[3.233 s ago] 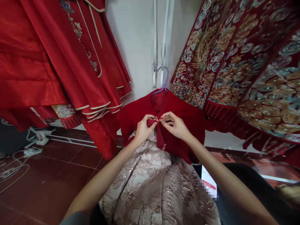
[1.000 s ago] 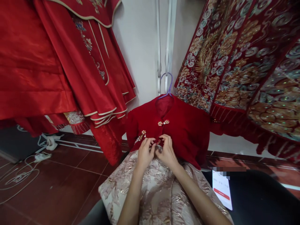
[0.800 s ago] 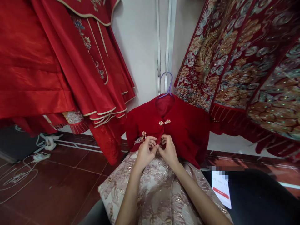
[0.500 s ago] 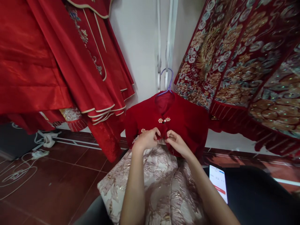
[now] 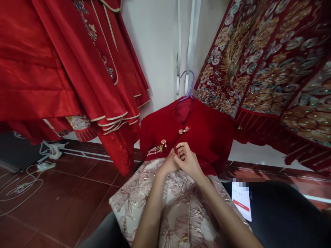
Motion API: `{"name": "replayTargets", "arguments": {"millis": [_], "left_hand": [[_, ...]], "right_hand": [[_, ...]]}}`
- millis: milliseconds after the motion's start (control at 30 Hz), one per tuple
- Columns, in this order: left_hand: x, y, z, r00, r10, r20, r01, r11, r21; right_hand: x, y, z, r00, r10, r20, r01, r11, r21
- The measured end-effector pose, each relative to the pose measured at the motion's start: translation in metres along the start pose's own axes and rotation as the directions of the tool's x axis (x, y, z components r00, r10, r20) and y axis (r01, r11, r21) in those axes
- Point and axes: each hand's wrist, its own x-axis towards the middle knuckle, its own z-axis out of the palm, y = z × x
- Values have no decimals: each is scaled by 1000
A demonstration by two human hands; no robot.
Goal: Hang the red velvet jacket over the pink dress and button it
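Note:
A red velvet jacket (image 5: 207, 124) hangs in front of me on a purple hanger (image 5: 191, 84). A flower-shaped pearl button fastening (image 5: 183, 130) joins its front below the collar. Lower on the left side is a beaded ornament (image 5: 157, 148) with pearl tassels. My left hand (image 5: 170, 163) is closed on the jacket's front edge, its fingertips partly hidden behind the other hand. Against it, my right hand (image 5: 188, 162) pinches the red edge with curled fingers. Below the hands spreads pale brocade fabric (image 5: 170, 203) with a floral pattern.
Red satin garments (image 5: 77, 75) hang at the left, and embroidered dark red garments (image 5: 258, 69) at the right. A phone (image 5: 241, 203) lies on a black surface (image 5: 279, 213) at the right. White cables (image 5: 23, 186) lie on the tiled floor (image 5: 64, 196).
My hands have come together at the jacket's front edge, where a gap lay between them before. The two front edges now meet, and the beaded ornament shows more fully.

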Motion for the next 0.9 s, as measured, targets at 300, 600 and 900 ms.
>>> {"name": "replayTargets", "arguments": {"millis": [300, 600, 900], "left_hand": [[-36, 12, -85, 983, -149, -106, 122, 966, -229], [-25, -14, -71, 919, -199, -341, 103, 955, -280], [-12, -25, -59, 849, -200, -489, 81, 964, -255]], "right_hand": [[5, 13, -8, 994, -103, 20, 102, 994, 46], [6, 15, -4, 992, -79, 96, 58, 977, 204], [20, 27, 5, 997, -32, 72, 7, 945, 328]]}}
